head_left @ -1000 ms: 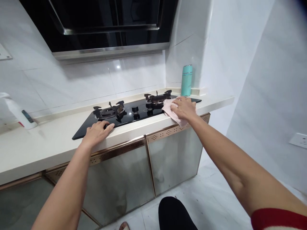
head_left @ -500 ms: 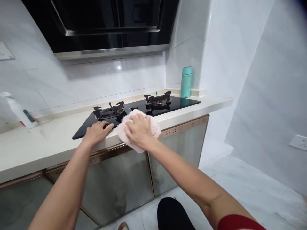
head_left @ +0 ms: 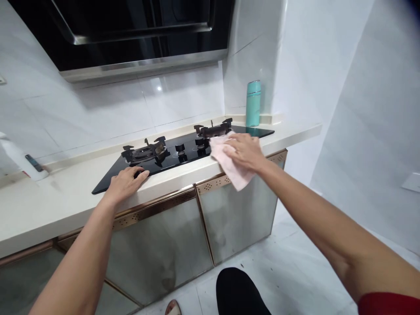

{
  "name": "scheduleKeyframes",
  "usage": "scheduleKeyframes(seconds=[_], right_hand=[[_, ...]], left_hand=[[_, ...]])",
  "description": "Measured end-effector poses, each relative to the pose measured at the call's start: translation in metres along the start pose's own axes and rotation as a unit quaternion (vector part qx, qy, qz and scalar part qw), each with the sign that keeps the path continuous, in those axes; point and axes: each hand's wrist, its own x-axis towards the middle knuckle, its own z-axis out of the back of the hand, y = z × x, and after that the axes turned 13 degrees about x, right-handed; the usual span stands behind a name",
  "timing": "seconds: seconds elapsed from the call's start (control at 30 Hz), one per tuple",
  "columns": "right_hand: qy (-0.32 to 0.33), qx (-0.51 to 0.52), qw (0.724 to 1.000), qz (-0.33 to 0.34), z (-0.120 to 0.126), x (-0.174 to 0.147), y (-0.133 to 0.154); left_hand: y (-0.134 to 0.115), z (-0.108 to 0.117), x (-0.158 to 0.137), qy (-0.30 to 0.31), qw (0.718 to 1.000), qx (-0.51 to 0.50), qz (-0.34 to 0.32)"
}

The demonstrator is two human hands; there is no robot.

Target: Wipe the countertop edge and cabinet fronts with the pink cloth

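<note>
A pale pink cloth (head_left: 232, 168) lies under my right hand (head_left: 244, 150), which grips it at the front edge of the black gas hob (head_left: 177, 165). Part of the cloth hangs down over the counter's front. My left hand (head_left: 127, 183) rests on the hob's front left edge, fingers stretched out and nothing in them. Between the left burner (head_left: 144, 153) and the right burner (head_left: 215, 130) stand two black knobs (head_left: 180, 149). The cloth hides a bit of the hob's front right.
Toward the back right corner stands a turquoise bottle (head_left: 253, 104). A white bottle (head_left: 24, 159) is on the counter (head_left: 62, 197) at the left. A black range hood (head_left: 141, 39) hangs above the hob. Cabinet doors (head_left: 160, 245) sit below.
My right hand has slid the cloth to the right along the hob's front edge, uncovering the knobs. My left hand stays on the hob edge. The view has shifted slightly.
</note>
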Motion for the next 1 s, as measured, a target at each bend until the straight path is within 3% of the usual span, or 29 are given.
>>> scheduleKeyframes(seconds=[0.1,0.2,0.37,0.47,0.63,0.73,0.87,1.0], right_hand=[[-0.031,-0.008,0.998,-0.054,0.019,-0.001,-0.039],[-0.071,-0.011,0.995,-0.072,0.023,-0.007,-0.047],[-0.190,-0.044,0.972,-0.133,0.002,-0.021,-0.014],[-0.225,-0.037,0.964,-0.137,-0.018,-0.028,0.019],[-0.192,-0.007,0.981,-0.038,-0.056,-0.044,0.083],[-0.134,0.002,0.990,0.045,-0.069,-0.056,0.100],[-0.057,-0.005,0.995,0.085,-0.060,-0.059,0.073],[-0.079,-0.032,0.995,0.046,-0.041,-0.047,0.027]], left_hand=[[-0.001,0.000,0.000,-0.002,1.000,0.000,0.000],[-0.002,0.001,-0.001,-0.005,1.000,0.000,0.002],[-0.002,0.000,-0.001,-0.009,1.000,0.000,0.004],[-0.002,-0.001,-0.001,-0.014,1.000,0.001,0.001],[-0.002,-0.001,-0.001,-0.017,1.000,0.005,0.005],[-0.002,0.001,-0.003,-0.009,1.000,0.009,0.001],[-0.003,0.003,-0.004,-0.003,1.000,0.011,0.001],[-0.003,0.003,-0.004,-0.006,1.000,0.010,0.003]])
